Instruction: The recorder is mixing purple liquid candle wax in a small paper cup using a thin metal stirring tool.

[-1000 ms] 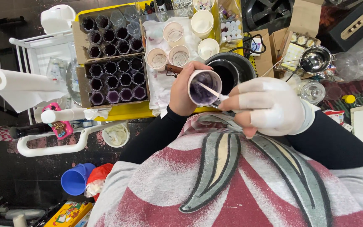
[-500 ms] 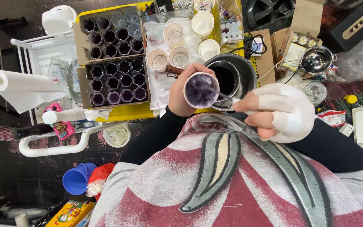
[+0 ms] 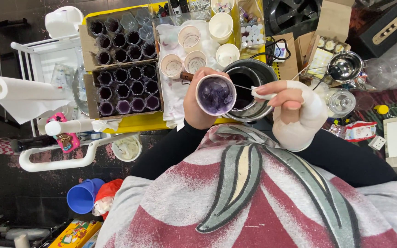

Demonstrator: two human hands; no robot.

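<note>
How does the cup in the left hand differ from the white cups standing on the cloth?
The held cup is tipped so its mouth faces the camera, gripped by the left hand; the white cups stand upright on the cloth, untouched. The held cup's inside is coated purple; the white cups look pale inside, some with faint marks. Both are round, open and similar in size.

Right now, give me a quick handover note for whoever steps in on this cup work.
Left hand: grip closed around a small cup with purple contents, held up over the dark pot.
Right hand, wrapped in white: pinches a small white piece with a thin wire running to the cup.
Done: two cardboard trays hold rows of purple-filled cups.
Left: several pale cups on the cloth look unfilled.
</note>
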